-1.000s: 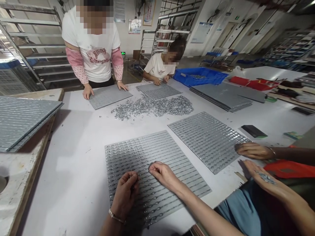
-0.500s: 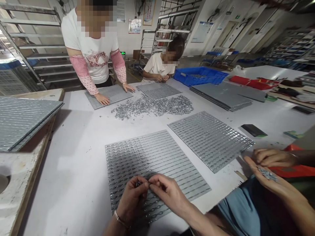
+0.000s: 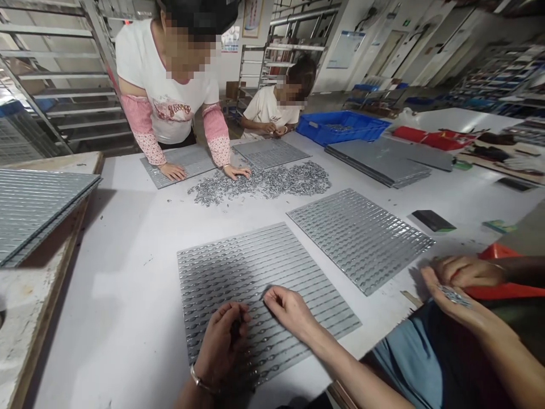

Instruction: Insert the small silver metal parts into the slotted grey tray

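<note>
A grey grooved panel (image 3: 298,267) lies flat on the white table before me, its left part lined with rows of small shiny oval pieces. Over its lower left, my left hand (image 3: 223,335), with a bracelet at the wrist, is curled closed; small dark metal pieces show partly between the fingers. My right hand (image 3: 292,309) is at the middle of the panel, thumb and forefinger pinched at the surface on a tiny metal piece mostly hidden by the fingertips.
Beyond are a second panel (image 3: 357,238), a heap of loose metal pieces (image 3: 293,182), stacked panels (image 3: 378,162) and a blue crate (image 3: 340,128). A co-worker's hands (image 3: 464,289) hold pieces at right. Two people work opposite. More panels (image 3: 38,210) lie on the left.
My hands have moved apart; the right has gone from the left hand's fingertips up and slightly right onto the panel. Across the table, a co-worker's hand has reached to the metal heap.
</note>
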Demonstrator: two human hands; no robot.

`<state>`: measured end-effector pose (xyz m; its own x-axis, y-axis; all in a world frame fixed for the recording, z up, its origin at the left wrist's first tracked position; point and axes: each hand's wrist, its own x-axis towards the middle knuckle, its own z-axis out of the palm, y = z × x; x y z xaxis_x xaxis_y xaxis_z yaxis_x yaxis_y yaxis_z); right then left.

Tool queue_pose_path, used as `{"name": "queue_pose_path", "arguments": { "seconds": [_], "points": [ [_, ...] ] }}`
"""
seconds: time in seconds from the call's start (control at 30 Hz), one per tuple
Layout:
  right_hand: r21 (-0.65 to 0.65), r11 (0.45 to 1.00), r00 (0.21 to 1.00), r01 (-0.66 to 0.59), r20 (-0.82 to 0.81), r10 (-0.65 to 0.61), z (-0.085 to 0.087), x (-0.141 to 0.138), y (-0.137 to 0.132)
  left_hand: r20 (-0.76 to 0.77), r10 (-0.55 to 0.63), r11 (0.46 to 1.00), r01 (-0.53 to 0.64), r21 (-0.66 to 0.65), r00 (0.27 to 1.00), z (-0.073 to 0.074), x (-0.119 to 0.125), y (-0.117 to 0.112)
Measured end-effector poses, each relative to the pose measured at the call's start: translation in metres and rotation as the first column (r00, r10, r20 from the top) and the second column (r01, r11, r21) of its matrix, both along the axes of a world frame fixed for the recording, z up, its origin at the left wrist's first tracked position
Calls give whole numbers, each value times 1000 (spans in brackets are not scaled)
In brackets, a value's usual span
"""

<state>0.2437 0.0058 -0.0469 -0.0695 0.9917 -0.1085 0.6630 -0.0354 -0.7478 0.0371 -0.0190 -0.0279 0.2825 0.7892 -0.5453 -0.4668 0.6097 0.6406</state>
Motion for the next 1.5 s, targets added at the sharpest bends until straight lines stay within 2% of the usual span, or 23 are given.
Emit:
{"name": "queue_pose_path", "arguments": {
  "seconds": [0.3, 0.47, 0.57, 0.67, 0.73, 0.83, 1.03, 1.2, 1.33, 1.4, 1.5],
  "points": [
    [-30, 1000, 947, 1, 320, 8, -7, -18, 3, -12, 17, 1000, -17, 15, 1000, -6, -3, 2],
    [-24, 997, 959, -71, 272, 75, -7, -10, 3, 3, 11, 999, -11, 50, 1000, -5, 1, 0],
    [57, 993, 970, -103, 228, 87, -5, -4, 1, 10, 26, 998, -26, 58, 1000, -7, 1, 0],
    [196, 954, 956, -229, 232, 182, -3, -2, 1, 4, 42, 997, -42, 65, 999, -9, -2, 1],
    [231, 913, 927, -335, 257, 275, -1, -3, 1, 6, 43, 996, -43, 79, 999, -10, -3, 2],
    [198, 894, 884, -402, 338, 322, 1, -7, 3, 14, 36, 995, -37, 90, 999, -10, -4, 2],
    [152, 895, 851, -419, 409, 329, 0, -1, 1, 16, 58, 997, -58, 58, 998, -11, -2, 1],
    [148, 915, 898, -377, 302, 321, 3, 6, 2, 8, 66, 996, -67, 56, 998, -13, -2, 2],
    [141, 970, 979, -200, 74, 191, 7, 8, 3, 6, 84, 995, -85, 61, 996, -11, -2, 3],
    [74, 992, 990, -103, -85, 109, 6, 9, 3, 8, 92, 994, -92, 61, 996, -9, -2, 4],
    [-88, 995, 952, -47, -305, 18, -1, 9, 2, 20, 101, 993, -102, 55, 995, -9, -3, 4]
  ]
}}
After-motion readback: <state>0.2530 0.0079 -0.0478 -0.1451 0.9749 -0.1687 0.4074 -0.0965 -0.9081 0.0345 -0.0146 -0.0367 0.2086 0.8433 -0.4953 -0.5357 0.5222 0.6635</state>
